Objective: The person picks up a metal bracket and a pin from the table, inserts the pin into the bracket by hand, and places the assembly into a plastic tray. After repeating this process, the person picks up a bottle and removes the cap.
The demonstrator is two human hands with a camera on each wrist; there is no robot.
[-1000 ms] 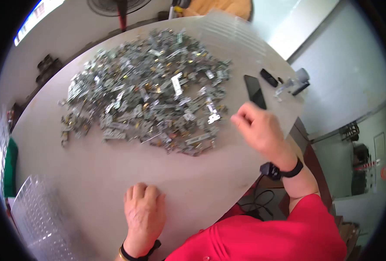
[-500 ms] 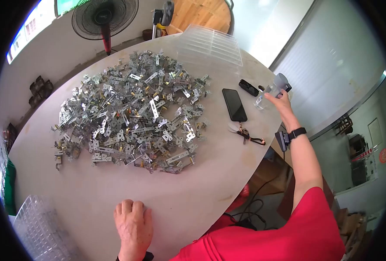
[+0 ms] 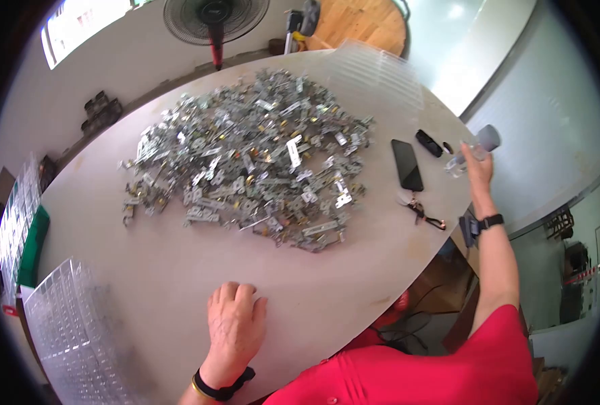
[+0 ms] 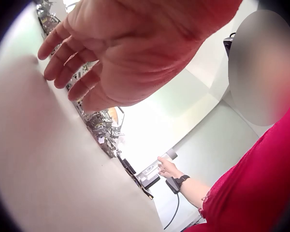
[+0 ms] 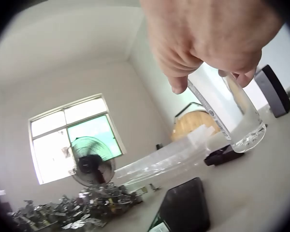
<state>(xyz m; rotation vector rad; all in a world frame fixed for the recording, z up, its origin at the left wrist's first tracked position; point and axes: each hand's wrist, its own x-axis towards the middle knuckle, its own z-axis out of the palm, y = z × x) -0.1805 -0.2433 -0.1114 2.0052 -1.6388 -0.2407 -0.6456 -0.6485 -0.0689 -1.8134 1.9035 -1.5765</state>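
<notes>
At the right edge of the table my right hand (image 3: 479, 174) grips a clear cup-like bottle with a grey top (image 3: 489, 138). In the right wrist view the fingers and thumb are round the clear bottle (image 5: 227, 108), whose base is close to the tabletop. My left hand (image 3: 236, 324) rests on the near part of the table with relaxed fingers, holding nothing; the left wrist view shows its palm (image 4: 130, 53). Beyond it lies a large pile of small metal brackets (image 3: 246, 158).
A phone (image 3: 407, 165), pliers (image 3: 421, 212) and a black case (image 3: 428, 143) lie left of the bottle. Clear plastic trays stand at the far edge (image 3: 377, 74) and near left (image 3: 77, 331). A green bin (image 3: 33, 246) is at the left, a fan (image 3: 215, 13) behind the table.
My right hand has moved from beside the phone out to the bottle at the right and taken hold of it. The left hand stays on the table; the head view has shifted.
</notes>
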